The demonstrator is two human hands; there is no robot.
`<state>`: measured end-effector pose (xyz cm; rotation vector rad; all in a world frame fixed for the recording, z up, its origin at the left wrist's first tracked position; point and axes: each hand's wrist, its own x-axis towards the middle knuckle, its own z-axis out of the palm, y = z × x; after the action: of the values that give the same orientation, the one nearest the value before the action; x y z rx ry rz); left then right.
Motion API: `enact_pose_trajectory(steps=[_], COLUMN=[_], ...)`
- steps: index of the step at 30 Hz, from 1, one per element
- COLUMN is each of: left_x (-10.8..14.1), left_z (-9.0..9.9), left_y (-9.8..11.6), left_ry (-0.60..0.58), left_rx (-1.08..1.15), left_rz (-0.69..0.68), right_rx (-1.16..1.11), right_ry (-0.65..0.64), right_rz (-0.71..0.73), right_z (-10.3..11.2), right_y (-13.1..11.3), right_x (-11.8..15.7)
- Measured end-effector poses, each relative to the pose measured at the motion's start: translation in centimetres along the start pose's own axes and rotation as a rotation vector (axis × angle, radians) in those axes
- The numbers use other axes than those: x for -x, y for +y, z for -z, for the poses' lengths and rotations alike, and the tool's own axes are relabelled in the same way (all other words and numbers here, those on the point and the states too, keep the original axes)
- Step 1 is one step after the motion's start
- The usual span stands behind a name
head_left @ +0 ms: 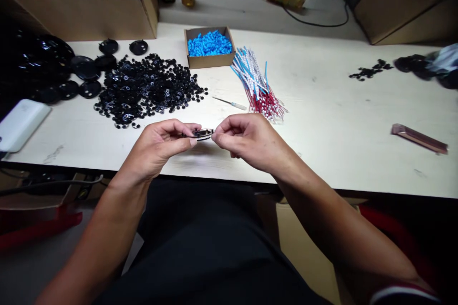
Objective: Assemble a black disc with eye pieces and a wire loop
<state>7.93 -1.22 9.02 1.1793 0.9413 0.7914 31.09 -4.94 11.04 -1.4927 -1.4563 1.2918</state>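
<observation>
Over the table's front edge, my left hand (152,145) grips a thin, round black part (203,134) between thumb and fingers. The part is seen almost edge-on, with small light and yellowish spots inside it. My right hand (252,140) is closed in a pinch at the part's right rim; what lies between those fingertips is hidden. Beyond the hands are a heap of small black round pieces (150,86), a thin screwdriver (229,103) and a bundle of red, white and blue wires (257,83).
An open cardboard box (210,61) of blue pieces stands behind. Larger black discs (85,67) and a white power bank (23,124) lie left. At right are a few small black pieces (370,71) and a brownish bar (418,139). Large cartons (96,14) flank the back.
</observation>
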Motion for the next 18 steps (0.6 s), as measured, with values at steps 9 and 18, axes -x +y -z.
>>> enact_pose_trajectory(steps=[9,18], left_x=[0.30,0.68], left_z=[-0.02,0.10], left_y=[-0.14,-0.40], left_ry=[0.009,0.012], left_rx=[0.003,-0.012], left_rz=[-0.022,-0.031], right_rx=[0.071,0.096], right_ry=[0.067,0.033], right_rz=[0.024,0.035], right_z=[-0.54,-0.42], right_y=[-0.17,-0.22], right_x=[0.49,0.25])
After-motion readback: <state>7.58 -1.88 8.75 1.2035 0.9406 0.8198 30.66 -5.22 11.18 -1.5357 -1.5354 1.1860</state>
